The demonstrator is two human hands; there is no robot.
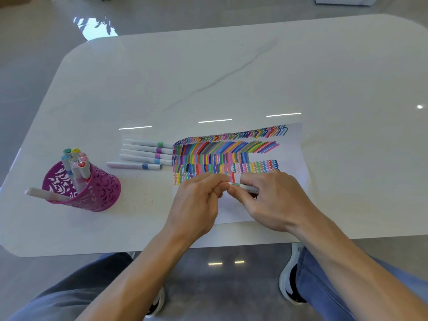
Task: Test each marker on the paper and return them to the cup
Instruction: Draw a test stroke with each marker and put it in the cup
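Observation:
A white sheet of paper (294, 158) covered in rows of coloured strokes lies on the table. Over its near edge both hands meet on one white marker (243, 186) with a green band. My right hand (268, 200) grips the barrel. My left hand (199, 200) pinches the marker's left end, where the cap is hidden by the fingers. A magenta perforated cup (92, 193) stands at the left with several markers (76, 163) upright in it and one leaning out over its rim. Several more markers (148, 155) lie side by side between cup and paper.
The white marble table (208, 77) has its near edge just behind my forearms. My knees and shoes show below it. A small red mark sits on the table near the paper's left edge.

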